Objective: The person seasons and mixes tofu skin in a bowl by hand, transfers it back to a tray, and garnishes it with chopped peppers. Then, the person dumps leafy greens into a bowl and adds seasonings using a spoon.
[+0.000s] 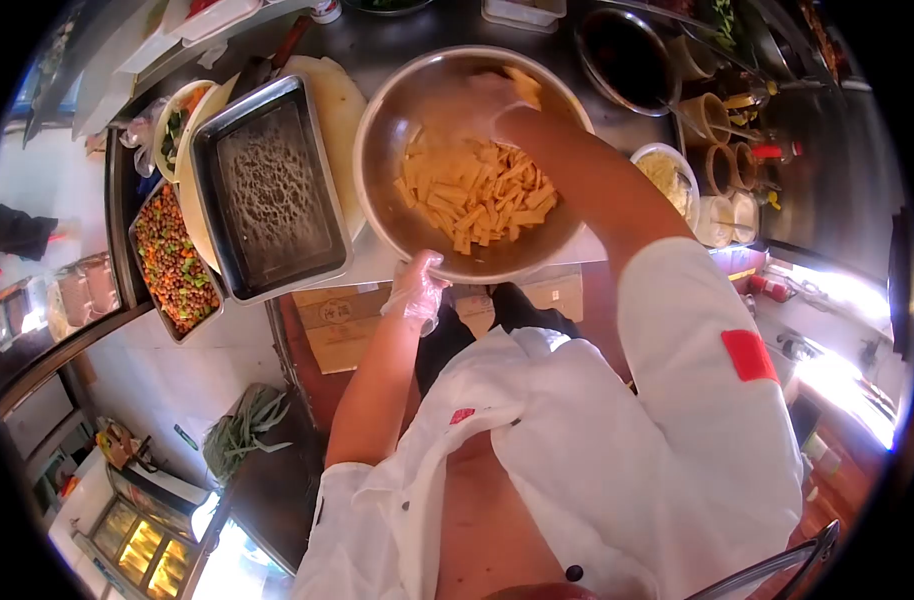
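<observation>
A large steel mixing bowl (382,195) stands at the counter's front edge. Inside lies a pile of pale orange-tan cut strips (482,195), which look like tofu or bean-curd strips. My left hand (417,285), in a clear plastic glove, grips the bowl's near rim at the lower left. Reaching over from the right, my right hand (492,100) is inside the bowl near its far wall, above the pile. It is smeared by motion, so its fingers are unclear. A few strips (522,88) show beside it.
Left of the bowl, an empty-looking wet metal tray (272,190) rests over a round board (339,110). Beyond it sits a tray of diced mixed vegetables (174,262). To the right are a white bowl of pale chopped food (665,180), a dark-liquid bowl (627,60) and several brown containers (705,118).
</observation>
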`<state>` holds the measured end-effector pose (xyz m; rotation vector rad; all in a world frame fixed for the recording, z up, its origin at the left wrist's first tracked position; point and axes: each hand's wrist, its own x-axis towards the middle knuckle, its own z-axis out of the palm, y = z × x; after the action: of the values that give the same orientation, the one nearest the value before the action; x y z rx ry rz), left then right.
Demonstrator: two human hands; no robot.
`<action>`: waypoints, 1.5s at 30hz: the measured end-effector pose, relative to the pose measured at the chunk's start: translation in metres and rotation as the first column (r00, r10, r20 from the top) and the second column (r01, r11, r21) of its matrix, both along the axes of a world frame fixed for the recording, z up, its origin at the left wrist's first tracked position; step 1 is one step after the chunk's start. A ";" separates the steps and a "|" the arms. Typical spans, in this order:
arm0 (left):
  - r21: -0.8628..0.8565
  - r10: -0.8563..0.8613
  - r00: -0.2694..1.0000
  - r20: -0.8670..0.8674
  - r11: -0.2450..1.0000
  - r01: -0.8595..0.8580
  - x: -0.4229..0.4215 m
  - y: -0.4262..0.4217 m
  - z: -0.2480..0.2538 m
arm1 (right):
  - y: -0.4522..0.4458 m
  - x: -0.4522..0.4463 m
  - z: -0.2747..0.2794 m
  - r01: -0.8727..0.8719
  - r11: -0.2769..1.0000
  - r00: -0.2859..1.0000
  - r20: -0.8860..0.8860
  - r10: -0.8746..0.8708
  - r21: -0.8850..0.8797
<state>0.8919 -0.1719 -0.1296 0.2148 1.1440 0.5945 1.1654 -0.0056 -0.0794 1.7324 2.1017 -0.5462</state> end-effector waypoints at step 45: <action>-0.035 0.179 0.984 -0.011 0.983 -0.180 -0.002 -0.077 0.079 | -0.143 -0.020 -0.027 -0.082 0.996 0.966 -0.243 0.087 0.029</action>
<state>0.8897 -0.2491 -0.0504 0.0833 1.1887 0.7319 1.1458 -0.1487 -0.1060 1.6484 2.3424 -0.7504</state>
